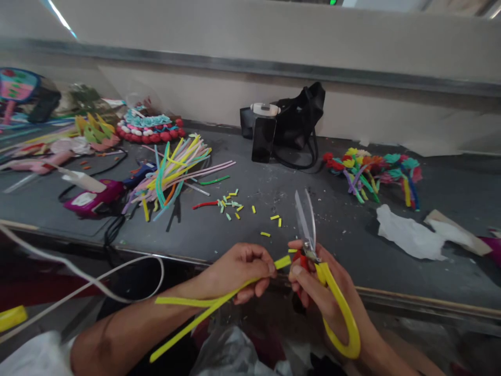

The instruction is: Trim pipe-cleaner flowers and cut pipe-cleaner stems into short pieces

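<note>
Yellow pipe cleaners (195, 321) are pinched in my left hand (250, 271), their short ends poking out past the fingertips toward the right. Two long tails hang back over my left forearm. My right hand (324, 287) is closed around a pair of scissors (340, 318) with yellow and red handles. The blades point away from me and stand slightly apart, just beyond the pipe cleaner ends. Short yellow cut pieces (275, 217) lie on the dark table in front of my hands, beside a small pile of pale green and yellow bits (229, 202).
A bundle of coloured pipe cleaners (176, 169) and a purple glue gun (94, 198) lie on the left. At the back stand a phone (263, 140) and a black bag (299, 117). Pipe cleaner flowers (371, 167) and white paper (407, 235) are on the right.
</note>
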A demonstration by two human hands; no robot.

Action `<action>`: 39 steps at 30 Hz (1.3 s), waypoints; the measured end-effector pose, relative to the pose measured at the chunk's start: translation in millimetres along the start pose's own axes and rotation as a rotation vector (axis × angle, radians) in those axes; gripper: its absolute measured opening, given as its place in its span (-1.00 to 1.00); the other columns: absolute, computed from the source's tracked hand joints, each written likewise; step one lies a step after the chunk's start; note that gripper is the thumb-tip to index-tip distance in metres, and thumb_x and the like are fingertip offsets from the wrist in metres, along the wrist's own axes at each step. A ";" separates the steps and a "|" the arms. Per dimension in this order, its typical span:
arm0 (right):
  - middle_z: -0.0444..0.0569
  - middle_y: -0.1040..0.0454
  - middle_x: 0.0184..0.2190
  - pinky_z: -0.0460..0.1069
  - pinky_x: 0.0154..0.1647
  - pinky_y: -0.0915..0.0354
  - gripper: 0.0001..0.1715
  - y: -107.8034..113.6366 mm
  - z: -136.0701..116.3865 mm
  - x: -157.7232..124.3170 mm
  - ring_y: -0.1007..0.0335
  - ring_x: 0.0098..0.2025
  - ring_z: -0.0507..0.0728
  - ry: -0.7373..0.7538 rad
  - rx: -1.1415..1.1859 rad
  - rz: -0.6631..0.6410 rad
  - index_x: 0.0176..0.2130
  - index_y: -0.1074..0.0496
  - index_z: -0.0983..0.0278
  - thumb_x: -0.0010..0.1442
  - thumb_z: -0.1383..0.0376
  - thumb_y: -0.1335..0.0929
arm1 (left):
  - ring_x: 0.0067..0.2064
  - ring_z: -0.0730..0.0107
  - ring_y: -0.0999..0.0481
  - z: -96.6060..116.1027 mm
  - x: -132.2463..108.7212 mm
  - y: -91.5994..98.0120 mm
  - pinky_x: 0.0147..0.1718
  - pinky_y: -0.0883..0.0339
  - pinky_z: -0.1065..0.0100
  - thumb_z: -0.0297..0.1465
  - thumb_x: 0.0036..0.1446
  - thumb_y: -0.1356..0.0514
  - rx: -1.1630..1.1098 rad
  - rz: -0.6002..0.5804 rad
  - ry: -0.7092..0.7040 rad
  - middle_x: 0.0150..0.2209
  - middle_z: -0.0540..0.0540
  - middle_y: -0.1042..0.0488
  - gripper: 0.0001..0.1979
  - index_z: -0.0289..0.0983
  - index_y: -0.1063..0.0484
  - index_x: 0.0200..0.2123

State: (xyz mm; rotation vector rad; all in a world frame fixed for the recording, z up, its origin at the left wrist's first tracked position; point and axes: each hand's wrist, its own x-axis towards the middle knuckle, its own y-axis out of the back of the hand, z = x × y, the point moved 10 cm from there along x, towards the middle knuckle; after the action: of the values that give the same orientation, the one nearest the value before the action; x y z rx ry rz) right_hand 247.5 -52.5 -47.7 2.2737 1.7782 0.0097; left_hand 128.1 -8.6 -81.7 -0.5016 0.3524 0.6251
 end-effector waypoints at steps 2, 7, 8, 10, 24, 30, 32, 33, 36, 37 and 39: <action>-0.15 -0.37 -0.50 -0.14 -0.64 -0.25 -0.41 -6.8 9.7 -3.5 -0.30 -0.55 0.03 -0.056 0.026 -0.047 0.04 -0.27 0.26 0.18 -0.05 -0.31 | -0.80 0.68 -0.10 8.2 0.9 12.2 -0.84 0.06 0.58 -0.26 0.08 -0.23 -0.033 0.094 -0.036 -0.69 0.11 -0.34 -0.79 -0.31 -0.39 -0.39; -0.19 -0.30 -0.55 -0.13 -0.62 -0.22 -0.28 -24.5 45.5 -13.4 -0.24 -0.57 0.01 -0.169 -0.050 -0.162 -0.02 -0.30 0.23 0.11 -0.25 -0.26 | -0.81 0.68 -0.05 26.3 2.0 27.9 -0.85 0.07 0.57 -0.26 0.06 -0.24 -0.123 0.200 -0.142 -0.71 0.13 -0.31 -0.79 -0.31 -0.39 -0.40; -0.20 -0.29 -0.55 -0.14 -0.62 -0.20 -0.27 -27.1 49.3 -14.8 -0.22 -0.57 0.01 -0.164 -0.071 -0.179 -0.03 -0.31 0.23 0.10 -0.27 -0.25 | -0.81 0.69 -0.04 27.5 2.4 28.1 -0.85 0.07 0.57 -0.27 0.05 -0.25 -0.128 0.206 -0.150 -0.71 0.13 -0.31 -0.79 -0.31 -0.39 -0.40; -0.20 -0.28 -0.55 -0.14 -0.62 -0.17 -0.28 -30.9 53.6 -16.9 -0.21 -0.57 0.00 -0.151 -0.120 -0.206 -0.06 -0.33 0.22 0.10 -0.28 -0.23 | -0.81 0.70 -0.04 27.2 3.9 26.6 -0.85 0.08 0.58 -0.27 0.05 -0.25 -0.122 0.208 -0.145 -0.72 0.13 -0.30 -0.79 -0.31 -0.39 -0.41; -0.16 -0.36 -0.46 -0.12 -0.42 -0.26 -0.62 -23.9 30.8 -13.9 -0.27 -0.47 0.03 0.124 -0.283 -0.149 -0.17 -0.37 0.24 0.24 -0.01 -0.26 | -0.80 0.66 -0.07 11.5 15.9 13.3 -0.85 0.03 0.59 -0.31 0.04 -0.22 -0.044 0.130 -0.064 -0.71 0.10 -0.33 -0.84 -0.30 -0.40 -0.39; -0.12 -0.42 -0.45 -0.12 -0.39 -0.31 -0.56 -20.4 34.8 -13.2 -0.35 -0.43 0.06 0.098 -0.281 -0.071 -0.27 -0.38 0.24 0.25 -0.06 -0.23 | -0.79 0.67 -0.08 7.7 18.8 13.9 -0.84 0.03 0.59 -0.31 0.07 -0.21 -0.023 0.122 -0.045 -0.70 0.12 -0.33 -0.84 -0.30 -0.39 -0.37; -0.10 -0.43 -0.45 -0.12 -0.41 -0.31 -0.52 -20.6 38.6 -11.5 -0.37 -0.43 0.06 0.083 -0.260 -0.048 -0.30 -0.38 0.24 0.25 -0.09 -0.22 | -0.80 0.67 -0.08 7.3 20.0 14.2 -0.83 0.03 0.59 -0.32 0.07 -0.20 -0.011 0.127 -0.038 -0.70 0.12 -0.32 -0.85 -0.30 -0.39 -0.38; -0.10 -0.43 -0.46 -0.12 -0.41 -0.31 -0.50 -20.6 40.6 -10.3 -0.37 -0.44 0.06 0.074 -0.251 -0.039 -0.33 -0.38 0.24 0.25 -0.11 -0.21 | -0.80 0.67 -0.08 7.3 20.6 14.3 -0.83 0.02 0.59 -0.33 0.07 -0.19 -0.007 0.131 -0.035 -0.70 0.12 -0.32 -0.86 -0.30 -0.38 -0.38; -0.08 -0.43 -0.47 -0.10 -0.38 -0.31 -0.46 -19.5 43.2 -6.8 -0.36 -0.44 0.06 0.058 -0.224 -0.026 -0.37 -0.38 0.24 0.21 -0.15 -0.23 | -0.80 0.67 -0.08 7.4 22.6 14.8 -0.83 0.02 0.59 -0.34 0.07 -0.18 0.006 0.140 -0.025 -0.69 0.12 -0.32 -0.87 -0.29 -0.38 -0.38; -0.09 -0.41 -0.49 -0.10 -0.39 -0.31 -0.46 -19.2 43.5 -6.0 -0.34 -0.45 0.06 0.047 -0.212 -0.032 -0.37 -0.38 0.24 0.20 -0.16 -0.24 | -0.79 0.67 -0.08 7.5 23.3 15.1 -0.83 0.01 0.59 -0.33 0.07 -0.18 0.011 0.141 -0.022 -0.69 0.12 -0.32 -0.87 -0.29 -0.38 -0.38; -0.13 -0.34 -0.54 -0.12 -0.47 -0.27 -0.45 -19.5 45.6 -5.3 -0.29 -0.50 0.03 -0.005 -0.173 -0.064 -0.37 -0.38 0.24 0.19 -0.17 -0.25 | -0.79 0.67 -0.08 8.5 24.9 16.5 -0.83 0.01 0.59 -0.33 0.08 -0.18 0.025 0.147 -0.020 -0.69 0.12 -0.32 -0.87 -0.29 -0.37 -0.39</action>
State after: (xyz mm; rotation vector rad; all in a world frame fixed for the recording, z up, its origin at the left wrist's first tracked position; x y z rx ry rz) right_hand 234.9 -62.1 -94.9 2.0947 1.7726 0.1404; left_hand 137.9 19.1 -91.6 -0.4481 0.3804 0.7671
